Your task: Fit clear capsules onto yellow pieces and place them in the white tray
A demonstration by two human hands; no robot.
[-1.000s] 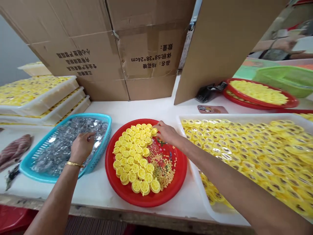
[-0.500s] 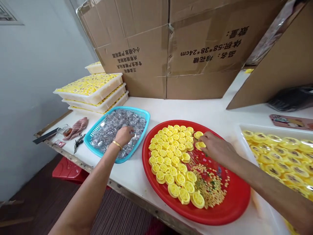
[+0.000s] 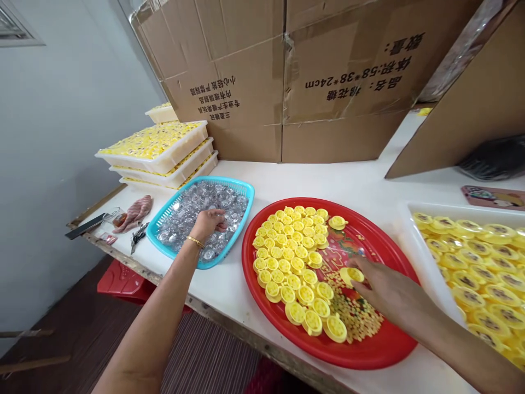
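My right hand [image 3: 379,282] pinches a small yellow cup-shaped piece [image 3: 351,275] between thumb and fingers, over the red tray [image 3: 371,358]. Packed rows of similar yellow cup pieces [image 3: 287,253] cover the tray's left half, and one stands apart near the far rim. Small pale yellow bits [image 3: 356,317] lie loose in the near right part of the tray. My left hand [image 3: 208,224], with a gold bangle at the wrist, rests over clear plastic caps [image 3: 186,205] in the blue basket [image 3: 153,241]. Its fingers are curled together; anything between them is hidden.
At right stands a white bin [image 3: 406,219] of capped yellow pieces, with a phone-like pink case [image 3: 492,197] behind. Stacked white trays [image 3: 180,156] are at the back left. Cardboard [image 3: 246,137] walls the table's far side. A cloth [image 3: 138,212] and keys [image 3: 139,235] lie left.
My right hand has moved from the tray's far side nearer to me, bringing one yellow cup piece away from its neighbour. My left hand stays over the basket, its fingers slightly shifted.
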